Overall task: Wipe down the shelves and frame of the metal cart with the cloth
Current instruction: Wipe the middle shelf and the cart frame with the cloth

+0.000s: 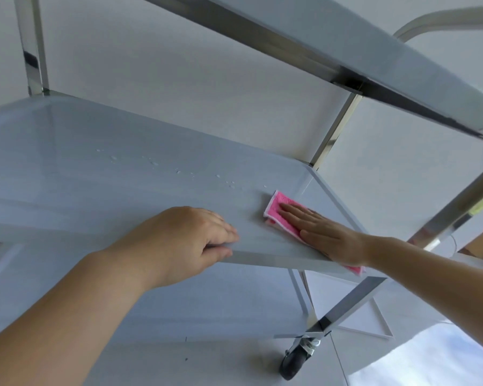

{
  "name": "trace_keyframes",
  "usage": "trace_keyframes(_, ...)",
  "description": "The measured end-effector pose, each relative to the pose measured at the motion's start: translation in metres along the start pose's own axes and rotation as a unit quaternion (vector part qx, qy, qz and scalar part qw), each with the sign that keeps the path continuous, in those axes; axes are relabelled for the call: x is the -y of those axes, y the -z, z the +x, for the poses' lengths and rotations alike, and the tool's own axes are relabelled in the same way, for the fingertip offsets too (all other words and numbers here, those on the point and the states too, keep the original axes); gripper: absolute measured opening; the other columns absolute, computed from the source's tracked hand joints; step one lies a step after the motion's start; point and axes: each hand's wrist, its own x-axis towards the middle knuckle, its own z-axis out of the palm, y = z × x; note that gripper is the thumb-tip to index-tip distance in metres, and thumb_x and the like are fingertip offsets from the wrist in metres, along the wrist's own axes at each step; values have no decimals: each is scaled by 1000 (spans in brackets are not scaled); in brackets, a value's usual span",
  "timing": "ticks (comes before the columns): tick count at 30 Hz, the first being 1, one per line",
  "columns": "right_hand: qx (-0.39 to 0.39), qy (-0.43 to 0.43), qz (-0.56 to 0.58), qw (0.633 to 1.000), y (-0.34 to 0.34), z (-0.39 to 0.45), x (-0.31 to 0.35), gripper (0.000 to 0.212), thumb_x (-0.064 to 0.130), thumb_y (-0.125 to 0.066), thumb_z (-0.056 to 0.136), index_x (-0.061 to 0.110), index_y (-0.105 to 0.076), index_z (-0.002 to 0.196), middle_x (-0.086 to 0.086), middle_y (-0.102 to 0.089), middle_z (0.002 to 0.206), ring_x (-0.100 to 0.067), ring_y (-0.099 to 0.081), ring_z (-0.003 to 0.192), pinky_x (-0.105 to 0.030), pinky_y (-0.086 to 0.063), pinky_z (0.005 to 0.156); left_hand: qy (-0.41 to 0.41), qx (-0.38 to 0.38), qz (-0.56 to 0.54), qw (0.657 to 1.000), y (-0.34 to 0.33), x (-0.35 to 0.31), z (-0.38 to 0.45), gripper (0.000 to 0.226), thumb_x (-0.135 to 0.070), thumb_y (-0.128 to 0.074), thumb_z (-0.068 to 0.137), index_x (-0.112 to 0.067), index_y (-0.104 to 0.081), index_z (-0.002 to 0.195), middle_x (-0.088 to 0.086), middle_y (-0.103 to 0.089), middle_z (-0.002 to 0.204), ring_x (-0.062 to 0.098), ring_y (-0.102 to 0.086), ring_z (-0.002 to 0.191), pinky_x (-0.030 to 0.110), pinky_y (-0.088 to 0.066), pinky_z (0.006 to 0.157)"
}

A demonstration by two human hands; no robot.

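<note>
Bright, soft daylight — wide-angle edge distortion

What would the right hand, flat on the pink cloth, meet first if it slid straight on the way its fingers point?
Probably the water droplets on the shelf beyond the cloth; the right hand points up-left toward them, though its exact line is uncertain.

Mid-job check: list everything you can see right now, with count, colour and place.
Middle shelf: one, grey metal, across the centre.
Water droplets: a scattered line, clear, on the middle shelf beyond the hands.
Cloth: one, pink, flat on the shelf's right side, its near end hanging over the front edge.
Upper shelf: one, grey metal, top right.
Frame posts: several, shiny metal, at the corners.
Caster wheel: one, black, bottom centre-right.
Lower shelf: one, grey, below.
Left hand: gripping the shelf's front edge.
Right hand: flat, pressing on the cloth.
</note>
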Motion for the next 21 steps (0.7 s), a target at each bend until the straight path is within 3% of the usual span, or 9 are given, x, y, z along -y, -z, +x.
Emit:
trace_keyframes(2, 13, -5, 14, 1000, 5, 2, -5, 48, 31, -19, 97, 33, -2, 143, 13, 4, 156, -1, 7, 143, -24, 6, 116, -3, 10, -2, 1000, -1, 0, 1, 34, -40, -47, 81, -22, -70, 97, -10, -70, 105, 7, -58, 103, 27, -48, 90)
trace_keyframes(7, -29, -42, 28, 998, 8, 30, -40, 44, 34, -19, 97, 34, -8, 140, 14, -3, 153, -3, 1, 143, -27, 2, 117, -16, 5, 7, 1000, 2, 1, 2, 31, -41, -48, 80, -23, -69, 94, -12, -70, 101, 9, -62, 97, 31, -52, 83)
trace_keyframes(10, -52, -117, 40, 991, 11, 51, -78, 43, 27, -22, 102, 29, -11, 143, 8, -5, 155, -8, -4, 144, -29, 2, 118, -9, 9, -15, 1000, 5, 0, 4, 30, -40, -50, 79, -29, -70, 98, -20, -68, 105, 4, -62, 98, 29, -51, 82)
trace_keyframes(14, -78, -231, 67, 968, 20, 80, -128, 45, 20, -23, 103, 13, -15, 147, -4, -7, 157, -15, -8, 144, -26, 0, 115, 11, 25, -39, 999, 6, 3, 5, 25, -35, -62, 84, -35, -67, 108, -25, -62, 115, -8, -54, 108, 22, -44, 94)
trace_keyframes(18, -113, -263, 119, 951, 26, 108, -157, 44, 25, -29, 102, 17, -29, 146, -3, -24, 154, -18, -20, 142, -35, -11, 118, 16, 23, -60, 998, 5, 6, 4, 27, -32, -63, 84, -33, -66, 111, -25, -60, 118, -14, -47, 112, 17, -40, 98)
trace_keyframes(21, -101, -268, 69, 956, 33, 129, -171, 43, 20, -26, 103, 11, -29, 145, -9, -26, 152, -23, -23, 140, -38, -14, 117, 19, 13, -65, 998, 3, 8, 4, 27, -33, -63, 83, -33, -66, 111, -25, -61, 117, -16, -47, 112, 15, -39, 97)
